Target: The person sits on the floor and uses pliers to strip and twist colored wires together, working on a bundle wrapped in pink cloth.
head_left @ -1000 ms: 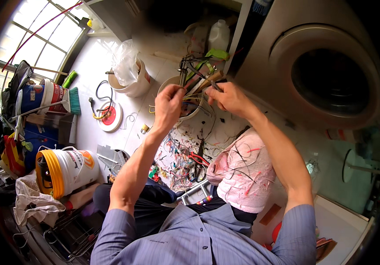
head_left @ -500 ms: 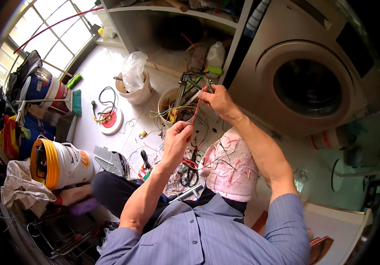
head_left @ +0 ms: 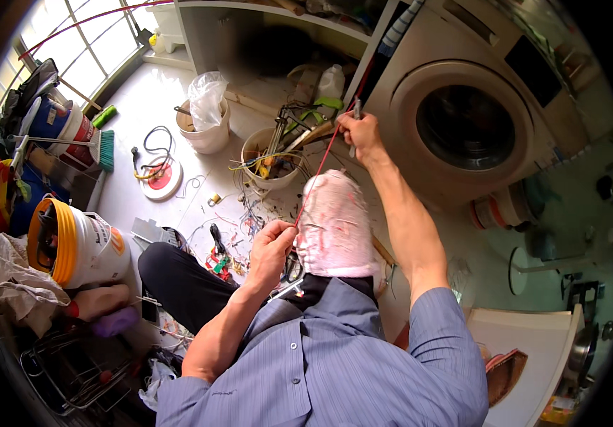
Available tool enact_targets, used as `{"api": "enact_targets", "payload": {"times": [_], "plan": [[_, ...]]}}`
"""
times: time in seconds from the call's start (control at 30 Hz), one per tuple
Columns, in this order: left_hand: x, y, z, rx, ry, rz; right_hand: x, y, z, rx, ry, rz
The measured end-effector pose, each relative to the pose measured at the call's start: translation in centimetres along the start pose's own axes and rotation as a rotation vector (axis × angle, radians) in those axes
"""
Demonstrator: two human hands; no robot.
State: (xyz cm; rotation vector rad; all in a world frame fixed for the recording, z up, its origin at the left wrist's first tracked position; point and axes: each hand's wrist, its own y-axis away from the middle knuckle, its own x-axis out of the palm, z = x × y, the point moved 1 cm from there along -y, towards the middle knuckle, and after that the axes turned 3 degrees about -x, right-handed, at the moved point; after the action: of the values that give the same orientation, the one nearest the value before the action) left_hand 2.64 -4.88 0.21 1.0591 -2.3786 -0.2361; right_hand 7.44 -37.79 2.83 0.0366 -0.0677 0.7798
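Observation:
A thin red wire (head_left: 323,165) is stretched diagonally between my hands. My left hand (head_left: 274,248) is closed on its lower part, beside a pink fluffy towel (head_left: 333,224) over my right knee. Up and to the right, my right hand (head_left: 361,132) grips a grey metal tool (head_left: 357,107), apparently pliers, with the wire running at it. Below the cabinet is a bucket (head_left: 273,180) of wires and tools. Loose wire scraps (head_left: 244,226) lie on the floor left of the towel.
A washing machine (head_left: 505,92) stands right, an open cabinet (head_left: 203,43) ahead. Left are a bucket with a plastic bag (head_left: 207,135), a red-and-white reel (head_left: 166,179), a white-and-yellow bucket (head_left: 93,252), a broom (head_left: 103,149) and piled bags. A white board (head_left: 527,384) is at lower right.
My right hand has moved up and away, drawing the red wire into a longer straight line. My left hand has come down toward me. The pink-covered knee shows more upright.

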Motion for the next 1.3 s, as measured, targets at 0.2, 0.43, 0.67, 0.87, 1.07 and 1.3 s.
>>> {"api": "enact_targets", "payload": {"times": [0.2,0.43,0.67,0.87,1.07,1.3], "plan": [[0.5,1.4,0.9,-0.034,-0.011,0.041,-6.5,-1.6,-1.1,0.0,0.108,-0.115],[-2.6,2.1,2.6,-0.166,0.01,-0.067,-6.2,-1.9,-5.0,0.139,0.249,-0.185],[-5.0,2.7,2.9,-0.172,0.014,-0.181,-3.5,-6.5,-8.2,0.153,0.212,-0.169],[-5.8,1.0,2.0,-0.127,-0.033,-0.29,-1.6,-9.6,-9.7,0.127,0.201,-0.213],[-5.5,-2.8,2.1,-0.055,-0.196,-0.332,-2.5,-3.9,-13.3,-0.233,0.925,-0.094],[-5.2,-4.9,3.4,-0.053,-0.459,-0.354,-0.6,10.8,-14.9,-0.142,0.826,0.281]]}}
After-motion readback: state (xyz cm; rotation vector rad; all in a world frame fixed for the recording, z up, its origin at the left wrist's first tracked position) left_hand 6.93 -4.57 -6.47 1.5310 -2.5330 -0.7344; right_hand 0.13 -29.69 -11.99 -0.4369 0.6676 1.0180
